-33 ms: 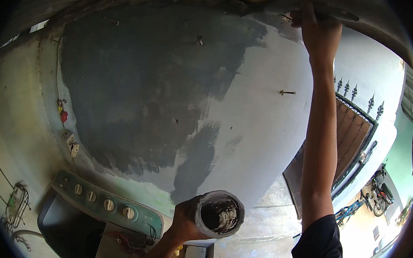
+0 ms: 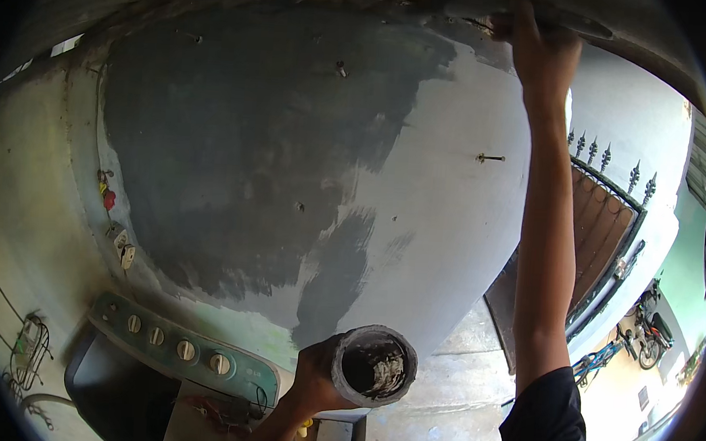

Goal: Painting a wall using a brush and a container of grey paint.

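Note:
My left hand (image 2: 316,377) is wrapped around a round, paint-crusted container (image 2: 404,389) at the lower middle. Dark grey paint coats its inside, with a pale crusted patch on one side. My right arm stretches far up, and my right hand (image 2: 545,61) is at the top edge of the wall (image 2: 458,227), under the dark roof edge. Its fingers are closed around something dark that shadow and the fingers mostly hide. Dark grey paint covers the left and upper wall with ragged brush-marked edges; the right side is pale.
A green washing machine (image 2: 187,352) with several knobs stands at lower left. Bolts (image 2: 491,158) stick out of the wall. A socket (image 2: 121,243) hangs by the left corner, with cables (image 2: 28,350) below. At right are a spiked metal gate (image 2: 603,228), a blue bicycle (image 2: 599,357) and a motorcycle (image 2: 655,336).
My right hand has shifted slightly left along the top of the wall. The left hand and the container stay almost where they were.

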A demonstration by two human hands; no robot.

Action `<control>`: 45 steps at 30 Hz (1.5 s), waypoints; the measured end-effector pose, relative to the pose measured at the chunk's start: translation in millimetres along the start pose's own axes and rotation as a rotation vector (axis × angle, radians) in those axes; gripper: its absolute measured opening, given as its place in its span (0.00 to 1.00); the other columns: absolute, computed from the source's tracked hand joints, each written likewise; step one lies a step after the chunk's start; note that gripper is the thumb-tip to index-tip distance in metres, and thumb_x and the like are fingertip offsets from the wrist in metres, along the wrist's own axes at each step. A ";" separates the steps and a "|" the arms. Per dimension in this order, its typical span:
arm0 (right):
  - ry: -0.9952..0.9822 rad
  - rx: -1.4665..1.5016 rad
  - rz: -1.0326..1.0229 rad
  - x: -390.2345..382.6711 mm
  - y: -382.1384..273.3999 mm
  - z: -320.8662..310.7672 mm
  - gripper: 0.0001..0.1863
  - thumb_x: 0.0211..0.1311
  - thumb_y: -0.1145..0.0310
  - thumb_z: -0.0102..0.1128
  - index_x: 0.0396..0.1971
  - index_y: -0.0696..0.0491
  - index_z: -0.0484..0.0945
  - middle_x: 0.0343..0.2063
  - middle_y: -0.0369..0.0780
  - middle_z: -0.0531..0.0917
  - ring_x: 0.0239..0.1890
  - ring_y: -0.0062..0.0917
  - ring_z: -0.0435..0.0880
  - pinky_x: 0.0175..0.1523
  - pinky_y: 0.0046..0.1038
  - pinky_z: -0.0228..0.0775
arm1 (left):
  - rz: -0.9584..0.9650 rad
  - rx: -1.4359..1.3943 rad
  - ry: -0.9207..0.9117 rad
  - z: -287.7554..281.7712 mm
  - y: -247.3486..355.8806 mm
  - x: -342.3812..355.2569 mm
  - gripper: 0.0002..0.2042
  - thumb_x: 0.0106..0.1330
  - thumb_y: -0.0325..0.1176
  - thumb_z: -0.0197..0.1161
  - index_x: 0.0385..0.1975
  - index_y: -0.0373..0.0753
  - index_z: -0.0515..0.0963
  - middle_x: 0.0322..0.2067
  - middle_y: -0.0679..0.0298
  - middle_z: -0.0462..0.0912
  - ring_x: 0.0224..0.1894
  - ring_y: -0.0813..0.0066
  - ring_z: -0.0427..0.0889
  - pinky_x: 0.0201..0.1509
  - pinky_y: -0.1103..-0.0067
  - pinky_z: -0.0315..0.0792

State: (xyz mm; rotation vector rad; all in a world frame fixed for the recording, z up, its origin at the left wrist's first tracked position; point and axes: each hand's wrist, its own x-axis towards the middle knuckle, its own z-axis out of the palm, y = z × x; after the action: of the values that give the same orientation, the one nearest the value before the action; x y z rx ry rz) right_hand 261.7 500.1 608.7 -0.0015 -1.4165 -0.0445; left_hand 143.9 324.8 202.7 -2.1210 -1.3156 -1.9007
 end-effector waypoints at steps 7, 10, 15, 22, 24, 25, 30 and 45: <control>-0.023 -0.442 -0.032 -4.2 -2.5 -11.6 0.20 0.67 0.61 0.57 0.24 0.64 0.81 0.15 0.44 0.82 0.19 0.26 0.82 0.24 0.33 0.70 | -0.026 -0.046 -0.007 0.2 -4.1 -1.2 0.36 0.37 0.46 0.83 0.46 0.33 0.78 0.39 0.54 0.85 0.38 0.59 0.88 0.47 0.69 0.81; 0.022 -0.111 0.006 -7.3 -10.7 -11.6 0.19 0.67 0.62 0.57 0.23 0.63 0.81 0.14 0.44 0.81 0.18 0.25 0.82 0.24 0.33 0.70 | -0.030 -0.054 0.003 0.5 -6.1 -4.0 0.36 0.37 0.45 0.83 0.46 0.33 0.78 0.39 0.54 0.85 0.37 0.59 0.88 0.47 0.69 0.81; -0.039 -0.476 -0.105 -6.8 5.6 -13.9 0.14 0.69 0.65 0.56 0.30 0.61 0.81 0.17 0.39 0.83 0.18 0.19 0.80 0.24 0.24 0.69 | -0.064 -0.091 -0.013 4.7 -12.5 -7.4 0.35 0.36 0.45 0.83 0.46 0.33 0.78 0.39 0.54 0.86 0.38 0.58 0.88 0.48 0.70 0.81; 0.044 -0.117 -0.180 -10.8 -11.1 -25.1 0.14 0.69 0.66 0.56 0.29 0.62 0.80 0.17 0.39 0.82 0.19 0.21 0.80 0.25 0.26 0.69 | -0.092 -0.123 -0.014 3.7 -10.7 -7.8 0.36 0.36 0.45 0.83 0.46 0.35 0.77 0.39 0.55 0.85 0.38 0.59 0.88 0.48 0.70 0.81; 0.095 -0.035 -0.173 -8.7 3.7 -16.5 0.13 0.69 0.67 0.57 0.31 0.62 0.79 0.17 0.38 0.81 0.20 0.21 0.80 0.25 0.26 0.70 | -0.092 -0.151 -0.015 7.0 -14.4 -9.8 0.36 0.36 0.45 0.83 0.46 0.35 0.77 0.39 0.55 0.85 0.38 0.59 0.88 0.48 0.70 0.81; 0.026 -0.212 -0.161 -7.5 14.5 -15.9 0.17 0.67 0.60 0.60 0.28 0.60 0.83 0.19 0.38 0.84 0.23 0.20 0.83 0.31 0.25 0.74 | -0.106 -0.168 -0.001 7.1 -17.1 -11.3 0.36 0.36 0.45 0.83 0.46 0.35 0.77 0.39 0.55 0.85 0.38 0.59 0.88 0.48 0.70 0.81; -0.051 -0.535 -0.068 6.6 40.9 -68.9 0.22 0.65 0.52 0.62 0.26 0.58 0.88 0.21 0.40 0.88 0.26 0.20 0.87 0.37 0.23 0.77 | -0.095 -0.129 -0.011 6.3 -18.2 -15.7 0.36 0.36 0.45 0.84 0.46 0.36 0.77 0.39 0.56 0.85 0.38 0.60 0.88 0.47 0.71 0.81; 0.027 -0.278 -0.097 -10.4 23.3 -63.4 0.15 0.67 0.61 0.61 0.31 0.58 0.87 0.24 0.41 0.88 0.25 0.21 0.86 0.38 0.24 0.78 | -0.117 -0.168 0.000 3.3 -16.9 -11.2 0.35 0.36 0.45 0.84 0.47 0.37 0.78 0.39 0.56 0.86 0.39 0.61 0.88 0.47 0.71 0.81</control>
State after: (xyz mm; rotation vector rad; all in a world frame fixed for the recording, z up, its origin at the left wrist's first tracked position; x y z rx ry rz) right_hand 323.4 522.0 589.2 -0.1610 -1.3732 -0.3205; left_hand 137.9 331.2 184.1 -2.1624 -1.3530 -2.1280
